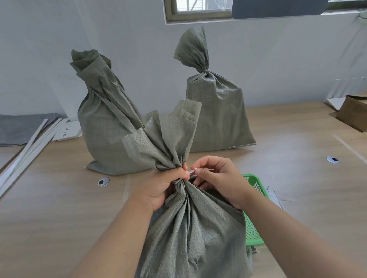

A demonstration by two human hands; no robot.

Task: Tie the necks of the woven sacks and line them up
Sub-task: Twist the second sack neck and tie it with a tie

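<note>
head view: our left hand (160,190) grips the near sack (190,237) at its gathered neck; our right hand (222,180) pinches a white tie (192,171) there. left sack (107,127) and right sack (218,114) stand behind.

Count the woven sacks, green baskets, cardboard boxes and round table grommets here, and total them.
Woven sacks: 3
Green basket: 1
Cardboard box: 1
Table grommets: 2
Total: 7
</note>
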